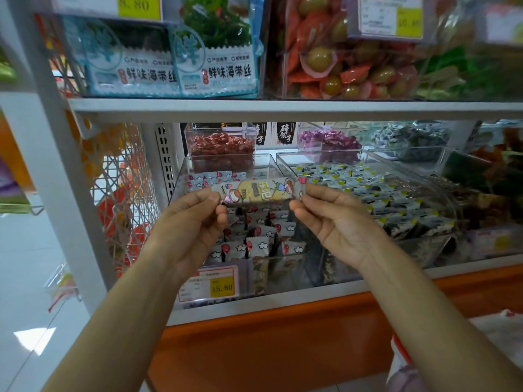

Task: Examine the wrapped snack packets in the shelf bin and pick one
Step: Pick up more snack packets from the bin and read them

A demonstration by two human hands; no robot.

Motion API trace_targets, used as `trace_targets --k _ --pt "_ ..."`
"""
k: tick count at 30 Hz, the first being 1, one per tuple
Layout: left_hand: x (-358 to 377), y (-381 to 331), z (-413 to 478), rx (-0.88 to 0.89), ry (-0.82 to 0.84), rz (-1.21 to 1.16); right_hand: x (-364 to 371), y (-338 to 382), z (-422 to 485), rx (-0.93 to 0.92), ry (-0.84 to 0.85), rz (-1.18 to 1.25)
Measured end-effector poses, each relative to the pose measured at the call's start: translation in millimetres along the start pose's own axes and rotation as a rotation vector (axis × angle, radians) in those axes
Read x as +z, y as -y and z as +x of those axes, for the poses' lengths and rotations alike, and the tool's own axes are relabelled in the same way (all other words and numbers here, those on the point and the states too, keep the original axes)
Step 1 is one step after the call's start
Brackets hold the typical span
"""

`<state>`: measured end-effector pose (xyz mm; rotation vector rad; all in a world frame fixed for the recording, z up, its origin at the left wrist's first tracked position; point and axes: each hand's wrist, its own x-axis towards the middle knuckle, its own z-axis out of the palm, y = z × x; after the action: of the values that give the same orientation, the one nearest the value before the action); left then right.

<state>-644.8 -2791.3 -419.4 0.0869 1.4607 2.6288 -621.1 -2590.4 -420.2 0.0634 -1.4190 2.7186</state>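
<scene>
The left hand [195,219] and right hand [331,219] pinch the ends of a long cartoon-printed foil snack packet [259,191] above the clear plastic shelf bin [181,179]; examination seems underway; next, probably keep it or drop it back.

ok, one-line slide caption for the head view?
Both hands, left hand and right hand, stretch one wrapped snack packet above its clear shelf bin.

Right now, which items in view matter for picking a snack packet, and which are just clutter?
Belongs to the job:
- snack packet, held at its ends by left hand and right hand
- shelf bin of matching packets
- price tag on its front

Lying about:
- seaweed bags
- red candy box
- purple candy bin
- neighbouring bin of dark packets
</scene>
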Motion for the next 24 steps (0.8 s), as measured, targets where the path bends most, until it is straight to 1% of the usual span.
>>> trace_targets --k 3,7,9,12,14,16,20,24 --pt "-2 1 1 0.006 -0.01 0.026 -2 -3 0 -0.075 -0.006 -0.089" --pt "-4 1 3 0.009 -0.007 0.046 -3 -8 0 -0.326 -0.04 -0.397" --pt "-4 1 2 0.021 0.01 0.09 -4 -10 1 -0.395 -0.048 -0.448" --pt "-3 3 -2 0.063 0.044 0.256 -3 -11 1 -0.42 -0.049 -0.485" --pt "-3 4 -3 0.102 0.04 0.32 0 -12 1 -0.391 -0.031 -0.468" --pt "-4 5 -3 0.128 0.034 0.366 2 -13 -1 -0.366 -0.004 -0.484" --pt "-4 4 -4 0.179 0.044 0.432 3 -18 -2 -0.445 -0.041 -0.698" --pt "-4 4 -5 0.224 0.069 0.509 3 -19 1 -0.397 -0.058 -0.695"
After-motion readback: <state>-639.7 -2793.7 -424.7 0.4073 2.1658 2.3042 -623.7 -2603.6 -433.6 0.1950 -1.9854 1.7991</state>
